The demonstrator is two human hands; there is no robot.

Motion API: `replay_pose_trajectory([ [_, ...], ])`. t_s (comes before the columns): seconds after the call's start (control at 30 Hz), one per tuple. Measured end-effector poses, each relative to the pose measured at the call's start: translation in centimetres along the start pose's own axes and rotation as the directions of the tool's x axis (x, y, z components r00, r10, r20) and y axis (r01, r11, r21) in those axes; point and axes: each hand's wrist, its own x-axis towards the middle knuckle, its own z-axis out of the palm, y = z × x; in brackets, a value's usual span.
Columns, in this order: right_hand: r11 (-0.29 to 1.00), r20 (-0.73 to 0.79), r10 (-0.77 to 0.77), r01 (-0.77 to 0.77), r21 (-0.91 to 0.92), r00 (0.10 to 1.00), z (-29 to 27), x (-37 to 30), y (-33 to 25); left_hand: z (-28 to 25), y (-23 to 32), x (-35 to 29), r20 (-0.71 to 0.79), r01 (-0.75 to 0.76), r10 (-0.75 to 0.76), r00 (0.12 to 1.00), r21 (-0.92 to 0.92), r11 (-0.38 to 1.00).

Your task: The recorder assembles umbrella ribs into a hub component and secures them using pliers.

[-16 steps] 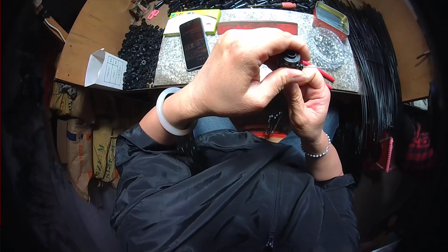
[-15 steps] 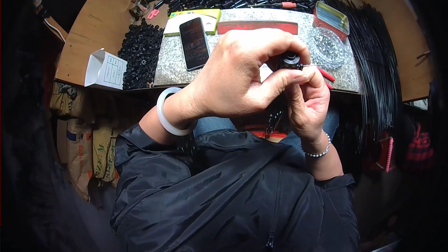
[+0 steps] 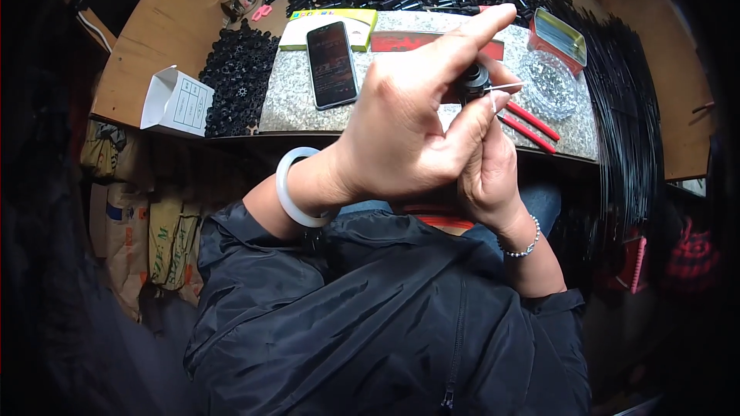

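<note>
Wooden panels (image 3: 166,40) flank your speckled slab (image 3: 287,106); its tin (image 3: 556,50) and clear dish (image 3: 569,108) have indistinct contents. Above it, your left hand (image 3: 408,123) pinches a black cylindrical part (image 3: 476,77); I cannot tell your right hand's (image 3: 492,177) grip.

the left hand (image 3: 412,119) has straightened its index finger (image 3: 486,25) off the black part (image 3: 473,77).

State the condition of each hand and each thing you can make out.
Left hand, gripping black part
Right hand, raised beside the left, grip partly hidden
Black part, held
Phone, lying screen up
Yellow box, lying flat
White box, open at one end
Tin, open
Clear dish, uncovered
Red-handled tool, handles spread, head hidden
</note>
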Motion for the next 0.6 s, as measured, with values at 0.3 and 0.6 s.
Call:
replay_pose_trajectory([
  [0.3, 0.99, 0.099, -0.127, 0.132, -0.046, 0.987, 0.6, -1.3, 2.8, 1.5, -2.1, -2.7, 0.063, 0.181, -0.173, 0.983, -0.165, 0.97],
  [0.6, 0.952, -0.061, -0.12, 0.098, -0.289, 0.991, -2.5, -0.7, -0.8, 2.5, -2.6, -5.3, -0.122, 0.226, -0.242, 0.963, -0.132, 0.965],
])
